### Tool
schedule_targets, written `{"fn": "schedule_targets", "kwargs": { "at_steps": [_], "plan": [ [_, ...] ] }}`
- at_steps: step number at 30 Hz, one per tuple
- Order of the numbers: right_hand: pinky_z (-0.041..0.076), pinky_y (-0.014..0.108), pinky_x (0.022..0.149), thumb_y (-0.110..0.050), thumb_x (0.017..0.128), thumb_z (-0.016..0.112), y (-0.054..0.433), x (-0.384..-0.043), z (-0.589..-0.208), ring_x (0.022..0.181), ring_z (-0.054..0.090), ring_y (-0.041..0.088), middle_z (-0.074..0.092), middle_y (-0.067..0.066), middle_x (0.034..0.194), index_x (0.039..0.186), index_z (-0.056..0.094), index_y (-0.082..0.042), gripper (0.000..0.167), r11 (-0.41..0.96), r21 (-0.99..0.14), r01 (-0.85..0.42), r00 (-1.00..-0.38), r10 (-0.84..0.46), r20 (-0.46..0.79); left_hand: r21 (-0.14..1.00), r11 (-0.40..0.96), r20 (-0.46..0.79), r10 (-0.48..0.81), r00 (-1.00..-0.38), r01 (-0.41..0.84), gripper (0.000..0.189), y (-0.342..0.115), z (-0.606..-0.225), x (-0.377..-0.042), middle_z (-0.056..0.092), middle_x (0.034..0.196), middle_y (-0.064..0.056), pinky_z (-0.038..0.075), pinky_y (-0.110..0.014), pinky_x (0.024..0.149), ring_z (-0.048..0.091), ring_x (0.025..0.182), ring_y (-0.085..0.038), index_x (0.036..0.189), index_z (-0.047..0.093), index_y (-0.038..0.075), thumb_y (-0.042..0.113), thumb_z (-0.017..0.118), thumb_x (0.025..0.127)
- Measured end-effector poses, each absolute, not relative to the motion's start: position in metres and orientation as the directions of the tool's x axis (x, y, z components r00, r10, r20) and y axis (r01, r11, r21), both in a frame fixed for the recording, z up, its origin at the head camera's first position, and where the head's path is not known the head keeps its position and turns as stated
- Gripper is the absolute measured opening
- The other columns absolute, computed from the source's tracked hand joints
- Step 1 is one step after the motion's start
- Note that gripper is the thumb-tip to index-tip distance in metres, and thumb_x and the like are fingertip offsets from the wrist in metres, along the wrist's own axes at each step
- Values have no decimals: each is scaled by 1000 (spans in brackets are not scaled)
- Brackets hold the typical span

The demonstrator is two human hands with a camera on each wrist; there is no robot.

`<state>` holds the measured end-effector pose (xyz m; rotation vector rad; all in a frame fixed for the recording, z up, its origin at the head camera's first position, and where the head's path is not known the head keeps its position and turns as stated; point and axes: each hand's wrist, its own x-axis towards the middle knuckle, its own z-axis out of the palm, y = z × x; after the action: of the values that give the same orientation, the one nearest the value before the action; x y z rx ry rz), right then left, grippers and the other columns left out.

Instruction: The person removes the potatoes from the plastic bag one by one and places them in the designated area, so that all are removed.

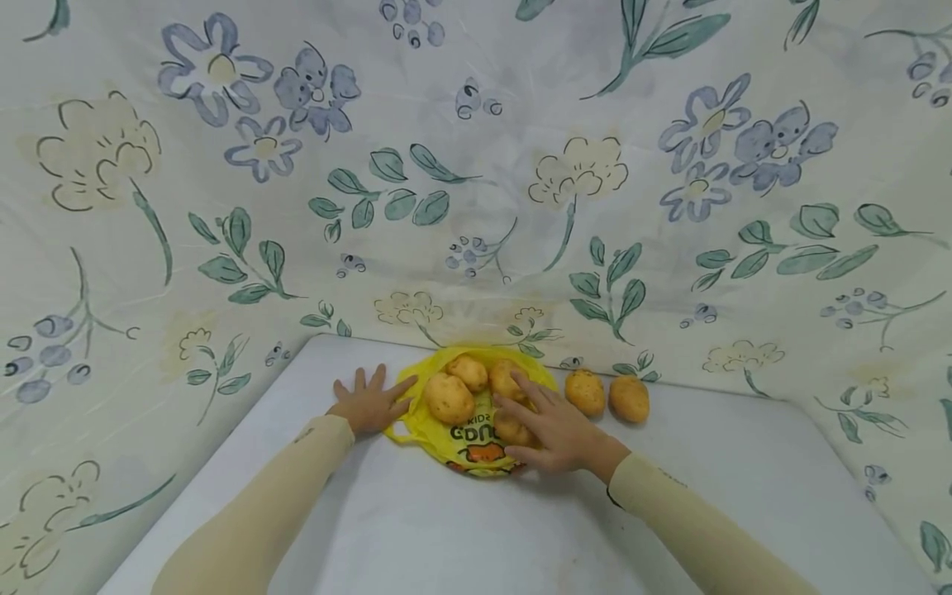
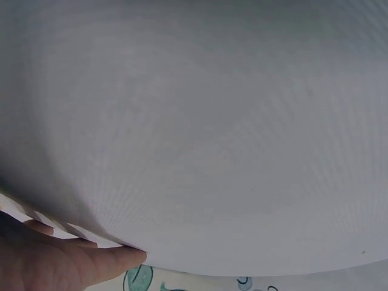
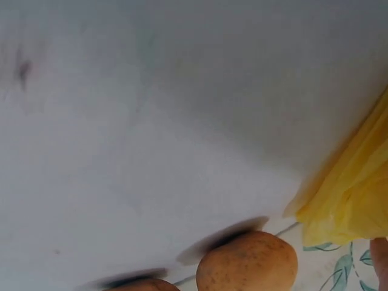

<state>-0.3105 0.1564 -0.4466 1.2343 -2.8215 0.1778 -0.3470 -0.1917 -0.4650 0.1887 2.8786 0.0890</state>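
Observation:
A yellow plastic bag (image 1: 446, 450) with printed lettering lies spread on the table, and several potatoes (image 1: 449, 398) rest on it. My left hand (image 1: 369, 402) is at the bag's left edge, fingers spread, thumb side toward the yellow plastic. The right hand (image 1: 554, 426) reaches over the bag's right side with straight, spread fingers. Its fingers overlap a potato (image 1: 513, 427) at the lower right and reach toward another potato (image 1: 507, 378) behind it. In the right wrist view, the yellow bag (image 3: 357, 194) shows at the right edge, with one fingertip (image 3: 380, 260) below it.
Two loose potatoes, a nearer one (image 1: 585, 392) and a farther one (image 1: 629, 399), lie on the white table (image 1: 446, 537) to the right of the bag. Behind the table hangs a flower-printed cloth (image 1: 476, 231), which also runs along both sides.

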Motion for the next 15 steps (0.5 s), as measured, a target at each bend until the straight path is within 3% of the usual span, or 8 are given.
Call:
{"fn": "schedule_targets", "kwargs": {
  "at_steps": [8, 15],
  "plan": [
    [25, 56, 119, -67, 95, 41, 157, -312, -452, 154, 12, 30, -7, 9, 168, 159, 17, -28, 79, 656, -68, -752, -659, -745, 98, 76, 990, -248, 131, -960, 116, 65, -192, -465, -348, 10, 163, -26, 6, -83, 105, 7, 144, -61, 157, 22, 36, 65, 26, 99],
    [21, 58, 119, -68, 94, 42, 156, -310, -453, 153, 19, 29, 12, 12, 167, 159, 21, -23, 82, 659, -41, -751, -660, -748, 70, 74, 990, -239, 130, -962, 116, 66, -193, -470, -351, 10, 163, -26, 6, -83, 105, 7, 144, -61, 157, 22, 37, 67, 25, 99]
  ]
}}
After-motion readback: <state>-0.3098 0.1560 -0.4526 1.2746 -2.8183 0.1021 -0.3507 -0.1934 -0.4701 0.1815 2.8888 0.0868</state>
